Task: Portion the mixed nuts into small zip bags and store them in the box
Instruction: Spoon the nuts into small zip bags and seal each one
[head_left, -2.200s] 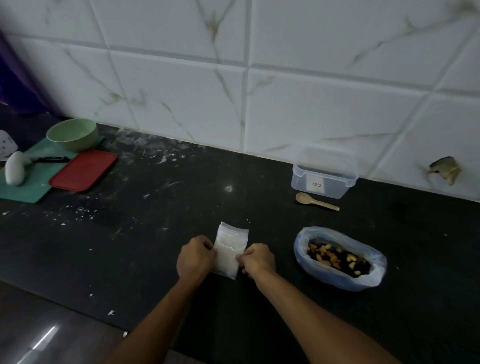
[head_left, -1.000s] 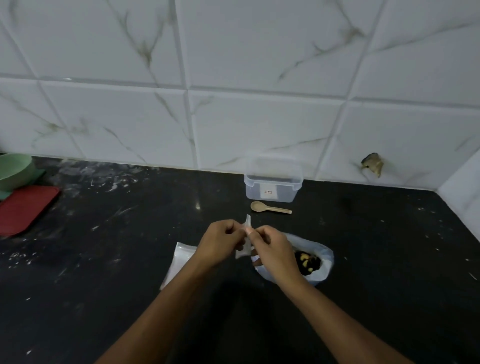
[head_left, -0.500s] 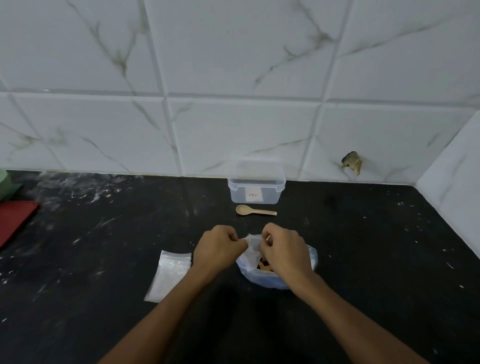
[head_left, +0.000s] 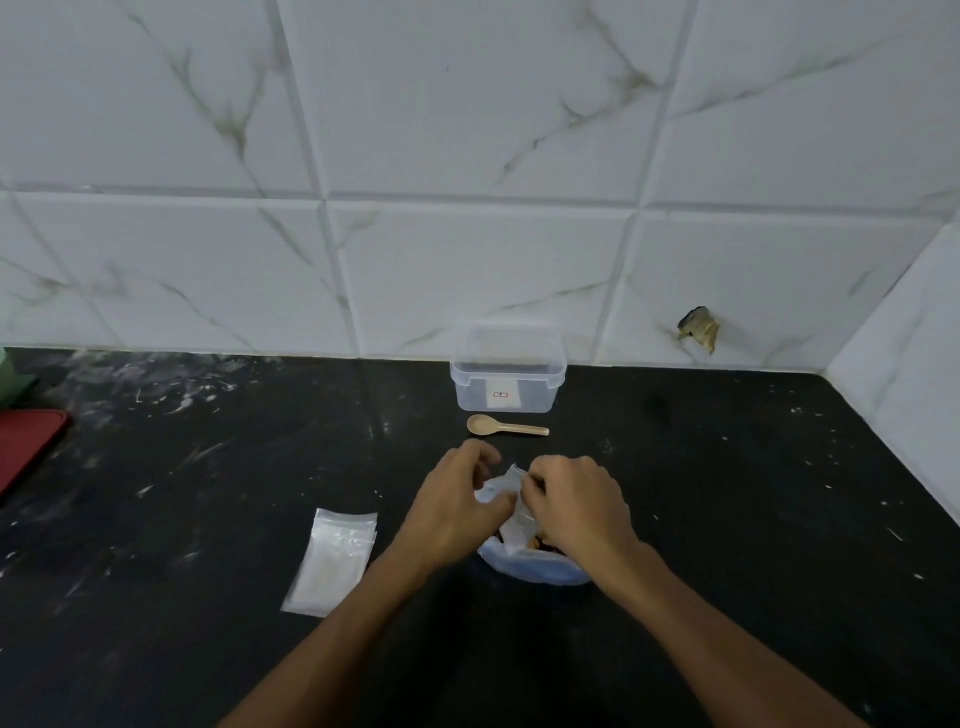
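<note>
My left hand (head_left: 451, 506) and my right hand (head_left: 574, 506) both pinch the top of one small clear zip bag (head_left: 511, 506), holding it upright just above the blue plastic bag of mixed nuts (head_left: 535, 566). My hands hide most of the nuts. A stack of spare small zip bags (head_left: 332, 561) lies flat on the black counter to the left. Behind my hands lies a beige spoon (head_left: 504, 427), and behind it a clear plastic box (head_left: 508, 374) stands against the wall with no lid on it.
The black counter (head_left: 753, 519) is speckled with white dust. A red tray (head_left: 26, 447) and a green item (head_left: 8, 376) sit at the far left edge. White marble tiles close the back, and a side wall (head_left: 904, 364) closes the right.
I lifted one small bag off the stack and carried it right, over the nut bag. The stack stayed on the counter. The view swung right, so the tray slid to the left edge.
</note>
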